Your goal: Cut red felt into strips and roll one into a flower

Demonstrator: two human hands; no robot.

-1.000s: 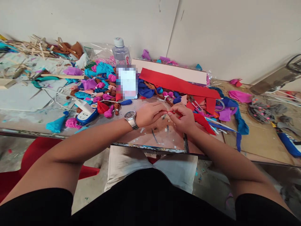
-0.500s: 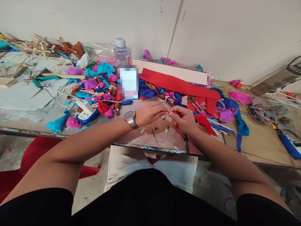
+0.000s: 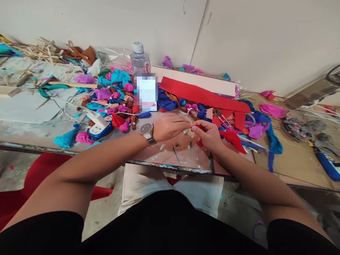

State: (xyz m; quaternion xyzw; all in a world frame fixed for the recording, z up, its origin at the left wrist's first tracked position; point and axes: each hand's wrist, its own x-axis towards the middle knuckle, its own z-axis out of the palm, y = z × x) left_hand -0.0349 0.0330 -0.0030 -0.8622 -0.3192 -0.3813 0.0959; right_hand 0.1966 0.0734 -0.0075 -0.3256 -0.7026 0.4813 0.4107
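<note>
My left hand [image 3: 171, 127], with a metal watch [image 3: 147, 131] on the wrist, is closed in a pinch above the front of the table. Its fingertips meet those of my right hand [image 3: 206, 134], also pinching. Both grip a small piece of red cloth, mostly hidden by the fingers; a bit shows below my right hand. Behind them a long red cloth strip [image 3: 196, 92] lies across the pile. Scissors [image 3: 223, 118] rest on red cloth to the right of the strip's middle. More red cloth [image 3: 235, 140] lies beside my right wrist.
A lit phone [image 3: 146, 92] leans before a water bottle [image 3: 140, 60]. Rolled cloth pieces [image 3: 115, 95] in many colours and a power strip [image 3: 100, 129] are at the left. Wooden sticks [image 3: 45, 51] lie farther back. Cardboard [image 3: 297, 159] covers the right side.
Both hands stay together, with slight finger movement; less red cloth shows between the fingertips. The whole view has shifted slightly.
</note>
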